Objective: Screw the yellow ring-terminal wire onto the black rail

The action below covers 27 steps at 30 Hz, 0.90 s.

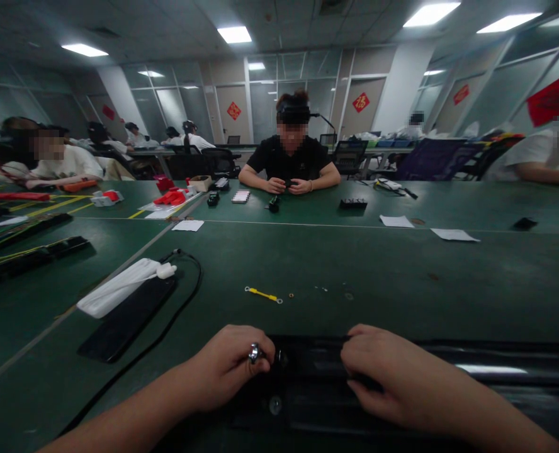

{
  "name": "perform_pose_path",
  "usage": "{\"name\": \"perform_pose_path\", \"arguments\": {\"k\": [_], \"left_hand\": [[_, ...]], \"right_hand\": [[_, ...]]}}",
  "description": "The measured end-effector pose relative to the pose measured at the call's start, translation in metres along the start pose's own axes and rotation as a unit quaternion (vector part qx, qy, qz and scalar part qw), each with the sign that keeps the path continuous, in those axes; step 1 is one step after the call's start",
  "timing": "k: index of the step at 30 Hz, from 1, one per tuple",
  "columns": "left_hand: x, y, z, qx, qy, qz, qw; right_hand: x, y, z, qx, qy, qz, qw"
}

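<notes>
Head view shows the long black part (317, 402) lying between and under both hands, apparently steadied at its top edge. Left hand (235, 365): fingers curled, grip contents indeterminable. Right hand (388, 371): half-closed on the part's edge. Beyond them, a yellow strap (264, 294) rests on the desk (402, 283).

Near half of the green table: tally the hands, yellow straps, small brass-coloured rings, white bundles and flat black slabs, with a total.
Wearer's hands, left hand and right hand: 2
Yellow strap: 1
Small brass-coloured ring: 1
White bundle: 1
Flat black slab: 1
Total: 6
</notes>
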<state>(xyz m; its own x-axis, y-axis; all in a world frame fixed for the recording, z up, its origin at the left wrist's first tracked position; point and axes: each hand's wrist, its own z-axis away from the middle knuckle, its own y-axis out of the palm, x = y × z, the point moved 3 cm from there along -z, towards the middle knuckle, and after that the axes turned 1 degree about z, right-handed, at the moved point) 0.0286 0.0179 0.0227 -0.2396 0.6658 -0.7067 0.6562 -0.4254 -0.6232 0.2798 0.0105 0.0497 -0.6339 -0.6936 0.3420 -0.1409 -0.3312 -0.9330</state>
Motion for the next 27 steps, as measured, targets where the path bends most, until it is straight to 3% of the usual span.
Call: {"name": "perform_pose_path", "arguments": {"k": [27], "left_hand": [[-0.0011,0.0011,-0.0005,0.006,-0.001,-0.004,1.000]], "right_hand": [[-0.0011,0.0007,0.0002,-0.003,-0.002,0.000,1.000]]}}
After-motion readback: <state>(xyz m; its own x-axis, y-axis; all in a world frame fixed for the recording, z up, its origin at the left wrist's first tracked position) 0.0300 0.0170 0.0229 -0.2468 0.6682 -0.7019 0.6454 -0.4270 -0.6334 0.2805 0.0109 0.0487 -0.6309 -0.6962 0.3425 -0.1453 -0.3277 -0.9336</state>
